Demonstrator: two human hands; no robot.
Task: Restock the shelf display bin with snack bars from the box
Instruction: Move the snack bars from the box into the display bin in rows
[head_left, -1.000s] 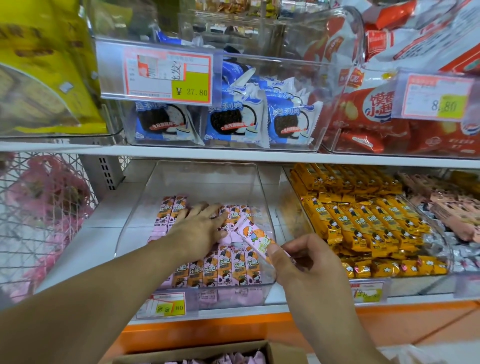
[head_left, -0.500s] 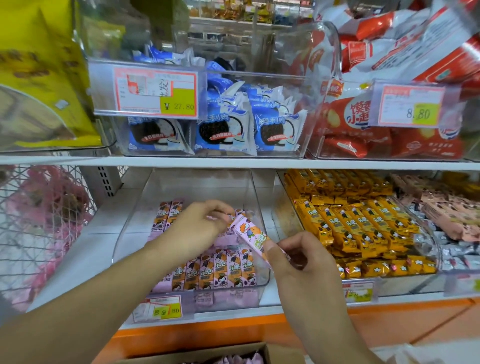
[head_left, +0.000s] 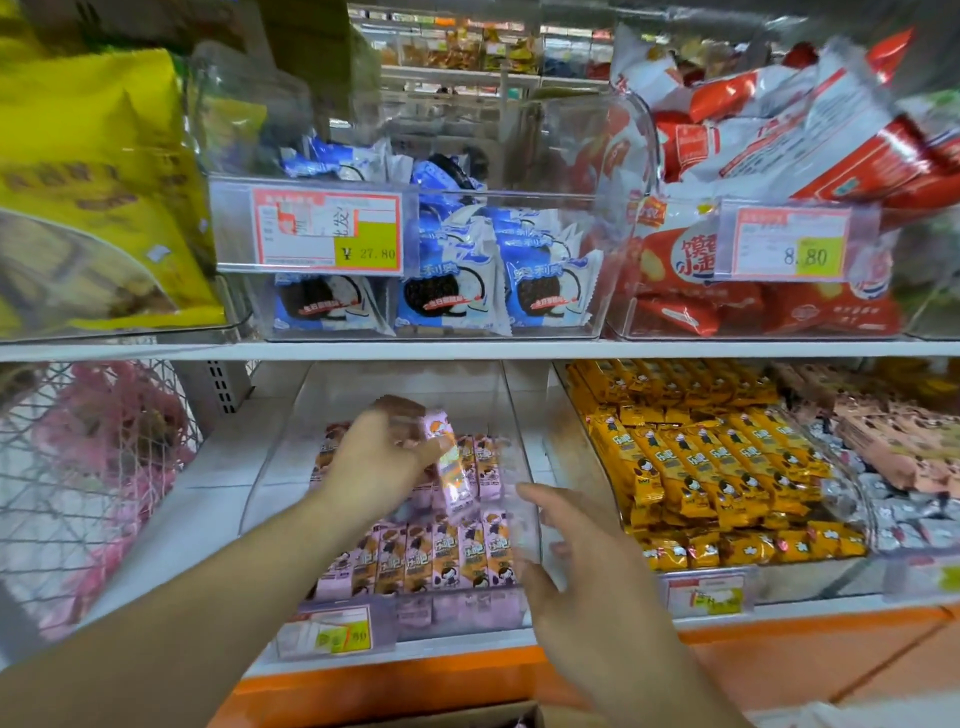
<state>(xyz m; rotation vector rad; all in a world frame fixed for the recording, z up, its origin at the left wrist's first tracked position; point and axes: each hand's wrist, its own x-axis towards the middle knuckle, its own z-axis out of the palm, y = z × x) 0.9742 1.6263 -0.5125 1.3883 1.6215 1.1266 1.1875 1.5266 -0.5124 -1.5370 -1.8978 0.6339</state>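
A clear display bin (head_left: 524, 415) on the lower shelf holds rows of pink snack bars (head_left: 447, 561). Over the bin, my left hand (head_left: 379, 457) pinches one pink snack bar (head_left: 451, 467), held nearly upright above the back row. Just in front of the bin's right wall, my right hand (head_left: 576, 566) hovers with relaxed, spread fingers and holds nothing. The top edge of the cardboard box (head_left: 467, 714) shows at the bottom of the view.
Yellow snack bars (head_left: 717, 467) fill the bin to the right. The shelf above (head_left: 467, 349) carries blue cookie packs (head_left: 452, 280), red packs (head_left: 753, 301) and a yellow bag (head_left: 98, 197). A wire basket (head_left: 88, 467) stands at the left. An orange shelf edge (head_left: 779, 654) runs below.
My right hand let go of the pink bar and drew back, open. My left hand took the bar and lifted it upright over the bin.
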